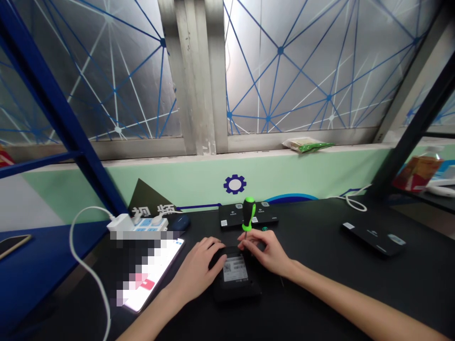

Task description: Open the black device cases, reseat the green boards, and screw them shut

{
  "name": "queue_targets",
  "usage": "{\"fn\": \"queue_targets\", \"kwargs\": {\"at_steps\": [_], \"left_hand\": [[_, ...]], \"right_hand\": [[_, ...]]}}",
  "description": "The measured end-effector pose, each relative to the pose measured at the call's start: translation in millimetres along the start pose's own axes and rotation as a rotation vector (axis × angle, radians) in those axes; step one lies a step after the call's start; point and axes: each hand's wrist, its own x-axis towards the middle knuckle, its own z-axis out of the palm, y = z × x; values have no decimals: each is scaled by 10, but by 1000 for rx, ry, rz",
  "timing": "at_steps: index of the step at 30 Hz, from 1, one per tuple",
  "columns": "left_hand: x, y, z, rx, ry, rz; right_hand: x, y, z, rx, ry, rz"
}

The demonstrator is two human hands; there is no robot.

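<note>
A flat black device [254, 289] lies on the black table with a white printed label [234, 269] facing up. My left hand [202, 263] grips its left side, the thumb at the label's edge and the fingers along the far left corner. With thumb and fingers, my right hand [268, 251] pinches the thin shaft of a screwdriver [249, 214] at the device's far right corner. The screwdriver stands nearly upright, its black and bright green handle above my fingers. Its tip is hidden by my fingers. A small green piece [265, 228] lies just beyond my right hand.
Two black boxes [231, 215] stand by the wall, and another black box [373, 238] lies to the right. At left are a lit phone [156, 277], a power strip [151, 224] with a white cable [90, 267], and a dark mouse [182, 222]. Shelf posts [67, 104] flank the table.
</note>
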Motion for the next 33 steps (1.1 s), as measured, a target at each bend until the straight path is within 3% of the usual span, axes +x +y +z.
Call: {"fn": "queue_targets", "kwargs": {"at_steps": [14, 24, 33], "left_hand": [[22, -7, -13, -21, -10, -6], [16, 19, -35, -22, -17, -7], [3, -1, -18, -15, -25, -6]], "right_hand": [[8, 50, 52, -46, 87, 45], [-32, -20, 1, -15, -20, -94], [1, 56, 59, -20, 59, -21]]}}
